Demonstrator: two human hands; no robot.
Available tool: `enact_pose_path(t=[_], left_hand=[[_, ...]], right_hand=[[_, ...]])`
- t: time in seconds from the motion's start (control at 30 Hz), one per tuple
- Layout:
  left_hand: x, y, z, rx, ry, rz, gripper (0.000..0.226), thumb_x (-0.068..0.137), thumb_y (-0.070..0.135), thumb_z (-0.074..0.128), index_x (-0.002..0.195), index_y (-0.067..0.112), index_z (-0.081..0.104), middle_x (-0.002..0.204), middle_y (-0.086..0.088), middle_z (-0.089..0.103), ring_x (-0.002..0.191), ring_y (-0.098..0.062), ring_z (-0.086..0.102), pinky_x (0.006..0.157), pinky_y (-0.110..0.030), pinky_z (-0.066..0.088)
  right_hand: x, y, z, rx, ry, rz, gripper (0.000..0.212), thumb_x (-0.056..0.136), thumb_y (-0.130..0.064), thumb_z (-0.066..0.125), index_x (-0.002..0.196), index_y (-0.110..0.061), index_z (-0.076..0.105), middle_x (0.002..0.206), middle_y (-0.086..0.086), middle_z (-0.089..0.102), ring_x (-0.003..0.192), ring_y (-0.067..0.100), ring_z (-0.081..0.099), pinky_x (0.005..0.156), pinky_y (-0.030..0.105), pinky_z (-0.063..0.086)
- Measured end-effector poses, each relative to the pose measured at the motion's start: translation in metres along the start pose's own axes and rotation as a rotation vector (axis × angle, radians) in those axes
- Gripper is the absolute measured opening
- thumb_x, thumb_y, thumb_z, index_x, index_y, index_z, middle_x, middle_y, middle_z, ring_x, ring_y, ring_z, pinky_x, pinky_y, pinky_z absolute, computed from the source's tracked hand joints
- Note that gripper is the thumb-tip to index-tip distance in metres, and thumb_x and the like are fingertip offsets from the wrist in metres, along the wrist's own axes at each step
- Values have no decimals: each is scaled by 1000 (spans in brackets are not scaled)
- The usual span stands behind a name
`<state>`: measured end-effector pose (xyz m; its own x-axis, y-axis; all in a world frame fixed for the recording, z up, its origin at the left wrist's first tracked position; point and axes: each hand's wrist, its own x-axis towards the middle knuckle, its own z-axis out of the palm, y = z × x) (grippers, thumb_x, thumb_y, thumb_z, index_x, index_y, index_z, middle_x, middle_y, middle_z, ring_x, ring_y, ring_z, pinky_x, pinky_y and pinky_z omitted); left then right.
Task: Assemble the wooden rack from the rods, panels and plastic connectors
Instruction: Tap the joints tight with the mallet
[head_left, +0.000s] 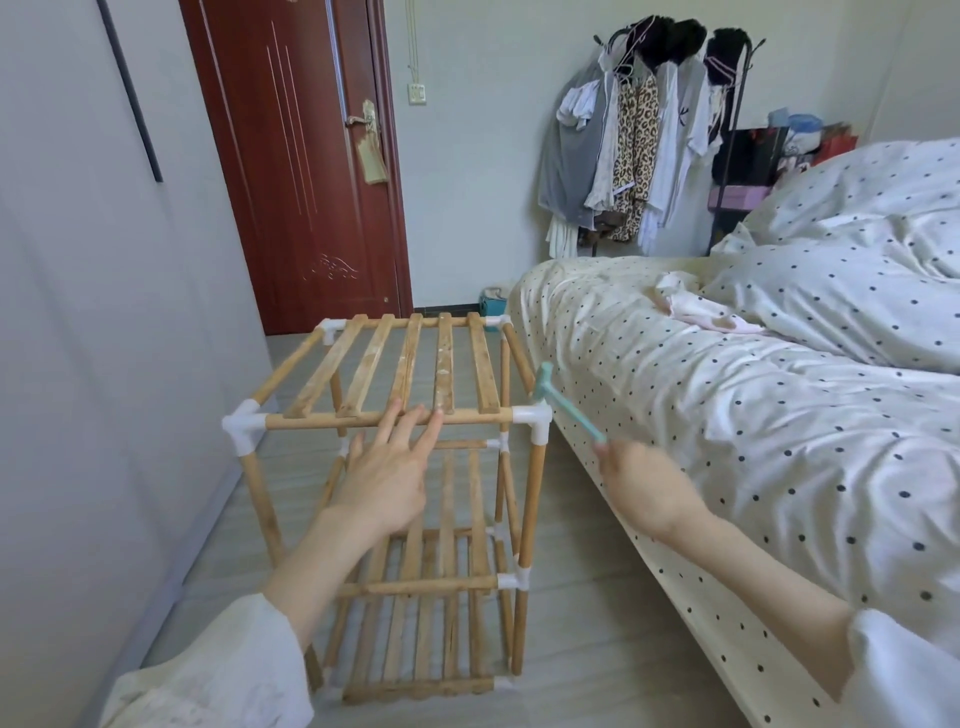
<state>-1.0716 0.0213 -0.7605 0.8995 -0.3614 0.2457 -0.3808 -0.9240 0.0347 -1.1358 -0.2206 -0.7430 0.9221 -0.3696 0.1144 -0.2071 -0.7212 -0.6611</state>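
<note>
Your left hand (387, 480) is laid out flat with the fingers straight and a bit spread, fingertips (435, 415) touching the front top rod (387, 419) of the wooden rack (405, 499). Your right hand (644, 486) is curled around the handle of a small teal hammer (563, 402), and the hammer head sits just beside the white plastic connector (534, 418) at the rack's front right top corner, though whether it actually touches is hard to tell with the blur.

Rack's standing upright on the floor (587, 623), squeezed between the grey wall (93, 364) on your left and the bed (727, 395) on your right. It has slatted panels at three levels: the top panel (415, 364) with five slats, a middle one partly hidden behind your left hand, and a bottom one near the floor. White connectors sit at the corners, including the front left top one (243, 426).

Behind it is a dark red door (301, 171), shut. Bed has polka dot sheets with a rumpled quilt (857, 270) and a pinkish cloth (696, 306) on it. Clothes hang on a coat stand (649, 150) in the far corner.
</note>
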Motion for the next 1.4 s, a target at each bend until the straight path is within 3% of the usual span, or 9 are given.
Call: enact_pose_path(t=[0.1,0.27,0.37,0.53,0.67,0.77,1.03,1.2,1.4], left_hand=[[0,1,-2,1,2,6,77,94,7,40,148,26,-12,157,4,-7,143,-19,-18,116,-55,7],[0,0,-2,-1,-7,3,78,93,6,40,148,27,-12,157,5,-7,143,-18,-18,116,-55,7],[0,-2,-1,-2,-7,13,81,92,3,41,148,27,-12,157,5,-9,143,-18,-18,116,-55,8],[2,-9,-4,-44,-3,71,76,93,0,38,149,24,-7,158,5,-8,143,-16,-17,117,-44,-3],[-2,-32,-18,-312,109,74,62,97,4,36,150,22,9,157,4,9,144,-10,6,115,-27,2],[-4,-68,-22,-118,259,-41,64,94,4,40,150,17,10,157,2,13,145,-14,9,116,-42,-2],[-16,-130,-19,2,99,-243,61,81,2,48,140,10,33,146,-10,33,141,-25,22,111,-38,24],[-25,-89,-37,-127,125,-48,53,84,31,31,131,18,52,131,-4,56,121,-26,49,99,-32,33],[-31,-76,-32,-364,-104,214,49,98,30,41,140,47,23,153,14,19,142,1,4,116,-36,10]], right_hand=[[0,-13,-14,174,295,-120,32,102,-30,24,87,-9,43,79,14,53,80,35,53,68,37,35],[-3,-2,-2,25,18,-9,35,102,-31,25,79,-13,44,87,14,56,86,34,55,75,37,42],[-4,-13,-17,175,375,-157,30,102,-26,25,87,-8,44,76,12,52,77,32,50,70,39,37],[-8,9,14,-443,-229,-34,35,102,-31,25,108,-10,52,102,10,61,91,31,57,77,34,44],[-2,-7,13,-280,-136,-204,34,102,-34,25,77,-15,39,78,5,52,78,32,52,67,34,40],[-2,-19,24,44,-83,-215,35,101,-32,26,80,-10,44,81,11,60,77,34,58,71,39,47],[32,-58,55,542,-69,18,33,100,-19,32,70,-12,42,76,7,46,64,16,40,61,31,34],[68,-66,53,519,-43,42,29,102,-16,27,106,-1,51,109,13,48,81,13,49,85,32,43],[46,-46,55,508,-46,-60,34,102,-26,27,91,-7,53,71,6,47,64,21,46,63,40,44]])
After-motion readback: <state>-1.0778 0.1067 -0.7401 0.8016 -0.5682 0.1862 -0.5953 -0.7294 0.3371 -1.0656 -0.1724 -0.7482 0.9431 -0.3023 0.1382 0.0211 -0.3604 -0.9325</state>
